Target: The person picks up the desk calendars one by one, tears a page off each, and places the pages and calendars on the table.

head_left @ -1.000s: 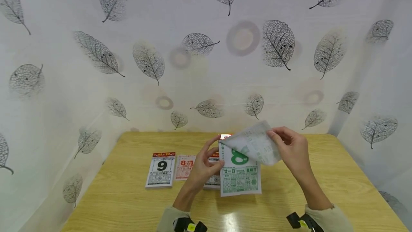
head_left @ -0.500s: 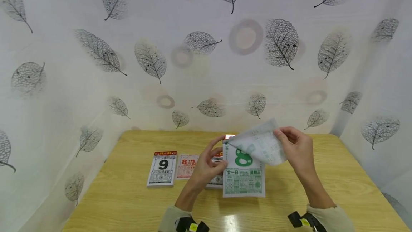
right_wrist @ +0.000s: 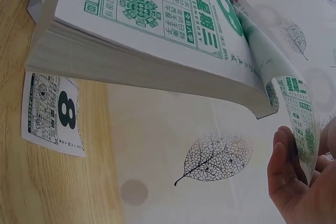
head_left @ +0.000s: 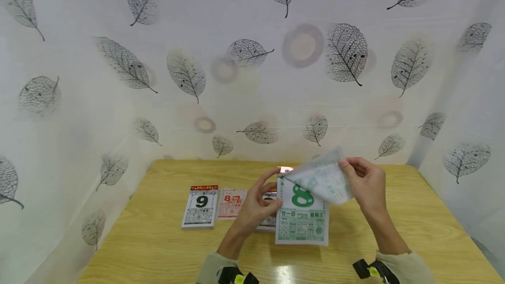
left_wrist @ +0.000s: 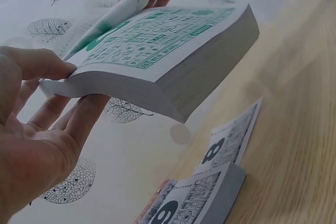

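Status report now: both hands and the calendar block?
Left hand grips calendar block, lifted off table. Right hand pinches top page, peeled up. Nothing blocking.

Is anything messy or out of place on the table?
Slightly. A loose calendar page showing a red 8 lies by itself beside the black 9 pad, and the green 8 pad's top sheet is peeled up.

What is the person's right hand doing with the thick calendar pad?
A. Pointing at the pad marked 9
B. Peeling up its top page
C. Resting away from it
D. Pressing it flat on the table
B: the right hand pinches the top page curled up off the calendar pad, which the left hand holds above the table.
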The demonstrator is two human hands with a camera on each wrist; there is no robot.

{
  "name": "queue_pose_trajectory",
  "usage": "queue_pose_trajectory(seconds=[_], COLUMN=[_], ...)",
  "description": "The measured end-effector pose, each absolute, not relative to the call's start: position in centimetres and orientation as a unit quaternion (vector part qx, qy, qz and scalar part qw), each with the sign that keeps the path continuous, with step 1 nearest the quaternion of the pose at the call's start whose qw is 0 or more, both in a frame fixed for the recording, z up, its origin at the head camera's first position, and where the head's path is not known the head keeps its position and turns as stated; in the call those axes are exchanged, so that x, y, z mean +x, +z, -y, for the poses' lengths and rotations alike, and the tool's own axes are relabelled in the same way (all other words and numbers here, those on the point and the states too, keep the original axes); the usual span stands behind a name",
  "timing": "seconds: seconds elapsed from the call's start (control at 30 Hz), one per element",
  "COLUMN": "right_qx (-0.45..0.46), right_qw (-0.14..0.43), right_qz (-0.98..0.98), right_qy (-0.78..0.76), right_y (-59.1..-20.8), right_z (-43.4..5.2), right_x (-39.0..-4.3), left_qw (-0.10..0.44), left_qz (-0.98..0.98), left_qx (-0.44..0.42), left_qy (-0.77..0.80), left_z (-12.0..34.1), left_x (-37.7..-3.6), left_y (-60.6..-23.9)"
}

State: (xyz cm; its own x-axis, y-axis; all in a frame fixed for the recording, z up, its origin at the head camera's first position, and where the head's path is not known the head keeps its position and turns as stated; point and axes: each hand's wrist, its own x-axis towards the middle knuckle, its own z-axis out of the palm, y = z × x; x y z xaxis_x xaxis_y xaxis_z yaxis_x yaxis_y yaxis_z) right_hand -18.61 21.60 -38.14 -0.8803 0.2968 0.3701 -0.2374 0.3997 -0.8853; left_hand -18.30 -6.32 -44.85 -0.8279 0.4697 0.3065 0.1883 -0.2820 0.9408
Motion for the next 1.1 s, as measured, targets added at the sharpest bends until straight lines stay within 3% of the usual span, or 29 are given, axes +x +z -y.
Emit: queue_pose_trajectory(seconds=[0.73, 1.0, 1.1], right_qx=[-0.074, -0.122, -0.124], right_qw=[0.230, 0.260, 0.248], right_qz=[0.797, 0.774, 0.763], right_qy=[0.553, 0.565, 0.584], right_y=[-39.2, -38.2, -37.7], right_z=[-23.0, -25.4, -25.4], right_x=[-18.9, -18.6, -18.8], left_qw=[0.104, 0.071, 0.071], left_qz=[-0.597, -0.603, -0.594], left_qx=[0.296, 0.259, 0.270], left_qy=[0.738, 0.752, 0.755], left_z=[5.0, 6.2, 6.6], left_x=[-17.9, -18.1, -18.3], left_y=[-45.2, -44.5, -44.2])
